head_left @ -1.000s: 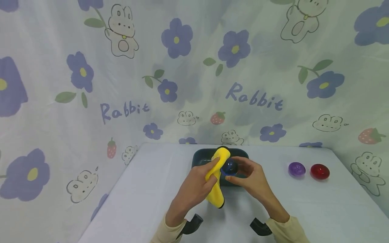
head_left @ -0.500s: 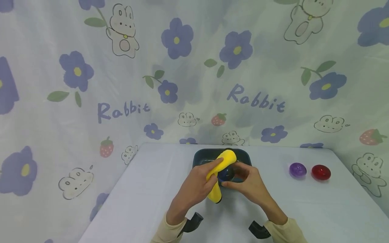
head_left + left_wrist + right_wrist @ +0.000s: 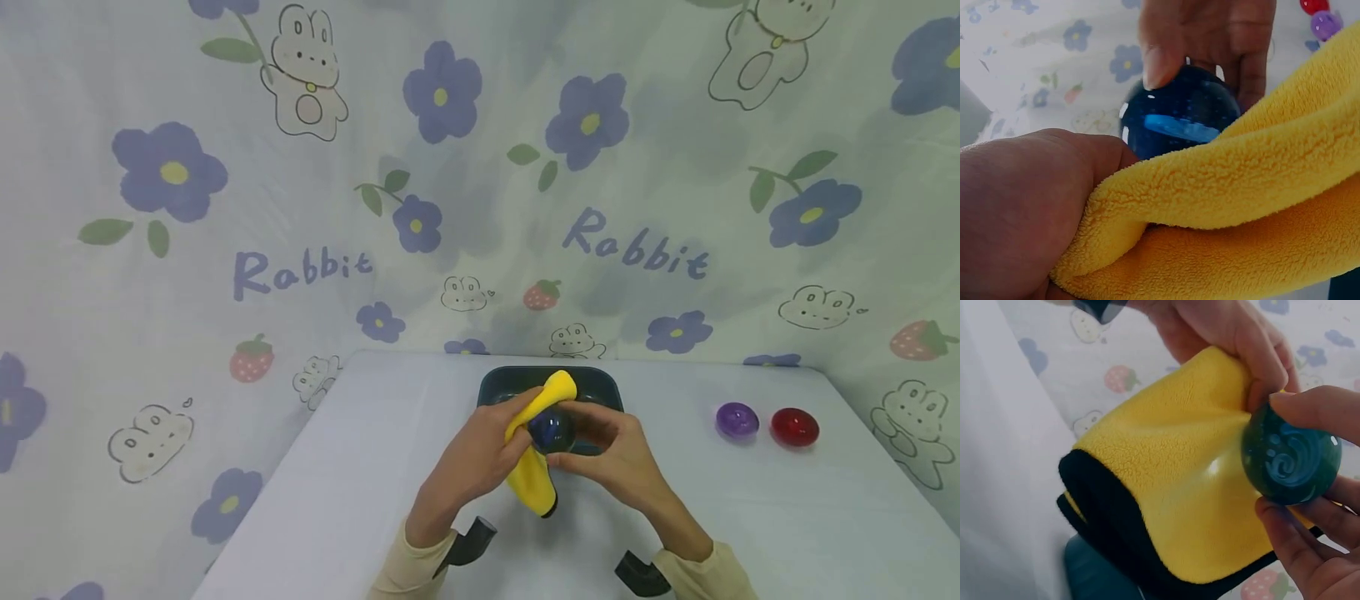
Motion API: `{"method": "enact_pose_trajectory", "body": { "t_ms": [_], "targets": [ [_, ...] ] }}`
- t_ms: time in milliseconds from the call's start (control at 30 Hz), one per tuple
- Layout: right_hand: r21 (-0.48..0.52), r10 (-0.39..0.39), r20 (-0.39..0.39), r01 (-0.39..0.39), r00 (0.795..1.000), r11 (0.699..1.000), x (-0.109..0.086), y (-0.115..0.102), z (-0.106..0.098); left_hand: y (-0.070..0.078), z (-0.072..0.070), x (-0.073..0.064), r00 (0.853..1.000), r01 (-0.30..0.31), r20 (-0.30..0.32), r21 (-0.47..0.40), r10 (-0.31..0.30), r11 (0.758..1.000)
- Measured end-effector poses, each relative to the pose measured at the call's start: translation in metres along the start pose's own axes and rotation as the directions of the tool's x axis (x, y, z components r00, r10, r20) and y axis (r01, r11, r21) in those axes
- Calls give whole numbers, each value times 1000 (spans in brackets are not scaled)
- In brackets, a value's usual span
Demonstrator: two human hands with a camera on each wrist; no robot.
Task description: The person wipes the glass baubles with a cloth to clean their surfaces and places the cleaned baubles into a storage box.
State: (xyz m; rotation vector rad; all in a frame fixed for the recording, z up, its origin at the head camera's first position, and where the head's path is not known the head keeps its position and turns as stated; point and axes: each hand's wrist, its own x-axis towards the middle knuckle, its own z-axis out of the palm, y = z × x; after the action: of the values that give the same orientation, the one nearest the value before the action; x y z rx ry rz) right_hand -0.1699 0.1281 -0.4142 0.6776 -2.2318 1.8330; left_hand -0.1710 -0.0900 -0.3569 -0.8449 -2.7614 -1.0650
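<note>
My left hand [image 3: 471, 457] grips a folded yellow plush cloth [image 3: 534, 487] with black edging. One fold rises past the fingers and the rest hangs below. Between the thumb and fingers of my right hand [image 3: 621, 454] is a glossy, dark blue see-through ball [image 3: 552, 431]. The right wrist view shows a swirl emblem on the ball [image 3: 1292, 457], facing that camera. Its left side lies against the cloth [image 3: 1179, 487] in the head view. From the left wrist, a cloth fold [image 3: 1229, 181] covers the ball's lower part. Both hands are raised in front of a dark tray.
The dark teal tray [image 3: 491, 382] stands at the table's back middle, partly hidden by the hands. A purple ball [image 3: 737, 420] and a red ball [image 3: 795, 427] lie side by side on the white table [image 3: 337, 500], to the right. A patterned curtain [image 3: 480, 167] hangs behind.
The ball and right hand have shifted slightly left, against the cloth. The cloth's upper end swung right over the ball, then partly back. The red and purple balls stay put on the table.
</note>
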Motion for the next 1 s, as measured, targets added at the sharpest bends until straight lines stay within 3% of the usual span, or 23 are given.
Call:
{"method": "enact_pose_trajectory", "body": {
  "t_ms": [133, 400, 667, 1000],
  "targets": [
    [45, -34, -37, 36, 999, 998, 0, -3, 0, 0, 0, 0, 1000, 11, 7, -7, -11, 1000],
    [56, -18, -93, 23, 995, 998, -1, -5, 1, 2, 0, -5, 998, 57, 25, -3, -57, 998],
    [54, 30, -166, -21, 986, 998, -2, -5, 0, 4, 0, -8, 996, 80, 35, 13, -80, 997],
    [47, 80, -185, -72, 980, 996, -3, -2, -1, 8, 1, -13, 996, 77, 38, 44, -79, 996]
  ]
}}
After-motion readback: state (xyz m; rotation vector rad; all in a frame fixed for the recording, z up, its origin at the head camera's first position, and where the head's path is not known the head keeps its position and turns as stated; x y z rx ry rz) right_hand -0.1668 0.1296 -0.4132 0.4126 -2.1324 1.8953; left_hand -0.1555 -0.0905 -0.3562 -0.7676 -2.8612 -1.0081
